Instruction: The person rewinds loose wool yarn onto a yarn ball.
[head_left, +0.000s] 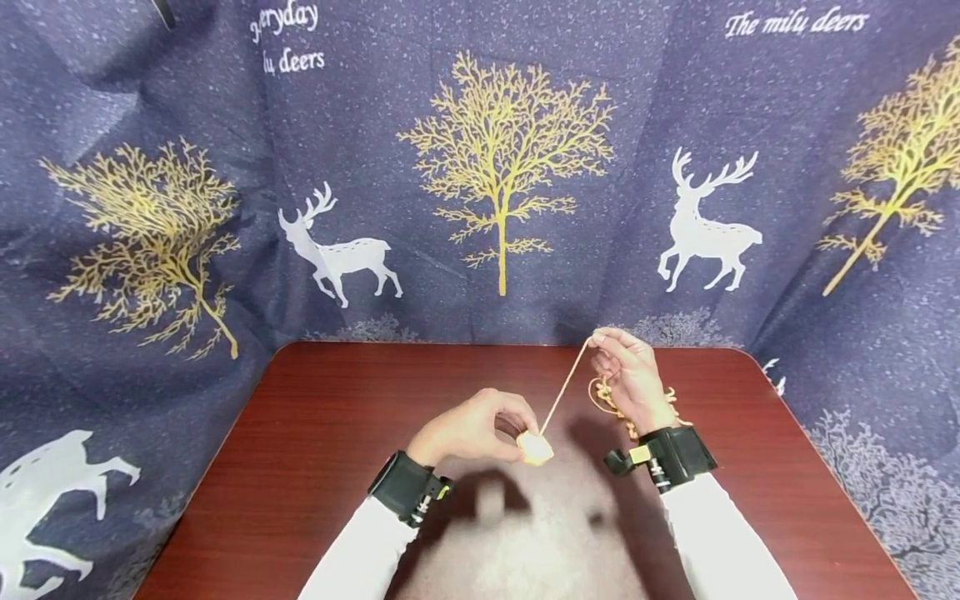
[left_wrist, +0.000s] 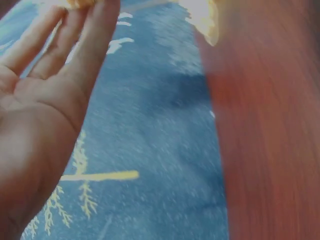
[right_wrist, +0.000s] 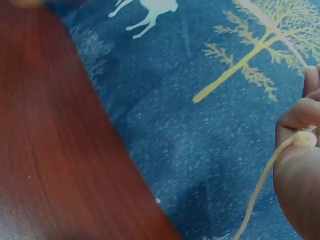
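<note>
A pale yellow cord (head_left: 566, 386) runs taut and slanting between the two hands above the table. My left hand (head_left: 480, 425) pinches a small pale yellow bundle (head_left: 536, 448) between thumb and fingers; glare hides its detail. Higher and to the right, my right hand (head_left: 628, 375) pinches the upper end of the taut stretch at its fingertips. More cord hangs in knotted loops (head_left: 603, 395) below and behind that hand. In the right wrist view, a knot (right_wrist: 304, 138) lies against the palm, and a strand of cord (right_wrist: 257, 190) trails down from it.
A reddish-brown wooden table (head_left: 330, 417) lies beneath both hands, with a bright patch of light near its front. Behind it hangs a dark blue cloth (head_left: 465, 275) printed with trees and deer, which also surrounds the sides. Both wrists wear black camera straps.
</note>
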